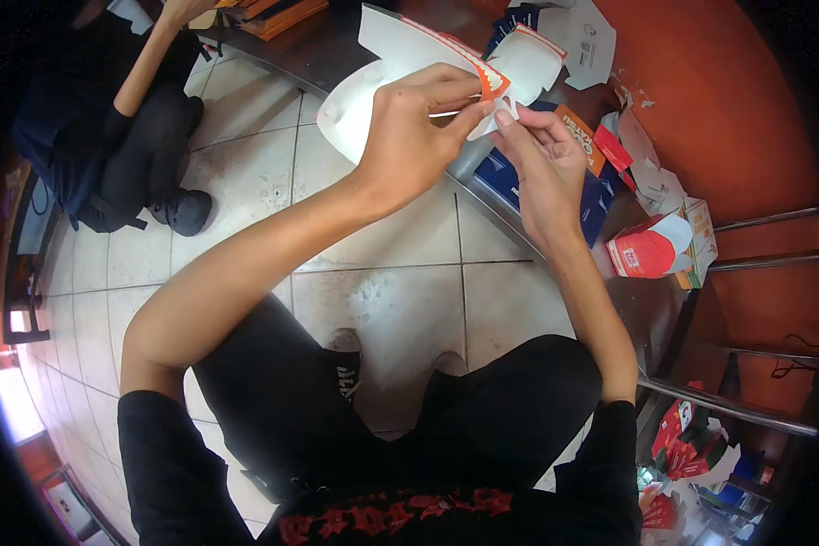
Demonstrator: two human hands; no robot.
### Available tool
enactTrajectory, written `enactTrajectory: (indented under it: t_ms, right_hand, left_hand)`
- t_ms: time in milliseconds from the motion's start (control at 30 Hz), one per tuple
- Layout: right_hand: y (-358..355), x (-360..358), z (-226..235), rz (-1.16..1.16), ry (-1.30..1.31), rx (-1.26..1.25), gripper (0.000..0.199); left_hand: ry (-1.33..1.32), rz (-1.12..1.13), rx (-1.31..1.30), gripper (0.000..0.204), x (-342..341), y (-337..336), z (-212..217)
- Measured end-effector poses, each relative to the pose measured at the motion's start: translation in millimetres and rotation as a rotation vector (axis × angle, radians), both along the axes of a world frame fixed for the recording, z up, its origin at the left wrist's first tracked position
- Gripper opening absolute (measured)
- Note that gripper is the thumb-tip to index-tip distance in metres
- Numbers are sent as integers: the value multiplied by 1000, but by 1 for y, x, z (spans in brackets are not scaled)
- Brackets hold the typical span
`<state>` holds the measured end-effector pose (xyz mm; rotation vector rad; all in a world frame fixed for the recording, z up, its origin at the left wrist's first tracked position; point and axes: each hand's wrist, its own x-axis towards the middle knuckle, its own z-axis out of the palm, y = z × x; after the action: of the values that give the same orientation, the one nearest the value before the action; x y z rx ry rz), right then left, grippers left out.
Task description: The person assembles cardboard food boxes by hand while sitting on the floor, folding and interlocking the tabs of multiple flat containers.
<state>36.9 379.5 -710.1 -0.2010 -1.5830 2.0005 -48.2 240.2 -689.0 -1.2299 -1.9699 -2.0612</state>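
Note:
Both hands work on a white paperboard carton blank (pixel 346 107) with an orange-and-white printed edge, partly folded, its curved panels spreading up and to the left. My left hand (pixel 408 127) is closed on its orange edge, thumb and fingers pinching near the corner. My right hand (pixel 548 168) pinches a small white flap at the same corner, thumb against fingers, with its other fingers curled. The fingertips of the two hands nearly meet, so the exact fold between them is hidden. Beneath and behind my right hand, a blue flat package (pixel 596 205) with an orange panel lies on the dark bench.
A red-and-white folded carton (pixel 646 247) stands on the dark bench (pixel 628 305) at the right, near loose printed card pieces (pixel 651 164). Metal rails (pixel 733 409) run along the orange wall (pixel 737 100). Another person (pixel 118 136) sits at upper left. Crumpled packaging (pixel 692 455) fills the lower right.

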Motion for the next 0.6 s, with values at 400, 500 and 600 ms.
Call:
enactTrajectory:
  t_ms: [400, 500, 600]
  right_hand:
    - [2, 2, 11, 3, 41, 110, 25]
    - [4, 2, 11, -13, 58, 120, 23]
    - [6, 1, 10, -28, 115, 169, 22]
  left_hand:
    - [747, 132, -84, 22, -19, -6, 7]
    - [771, 153, -126, 20, -14, -6, 13]
    - [800, 142, -169, 18, -19, -6, 15]
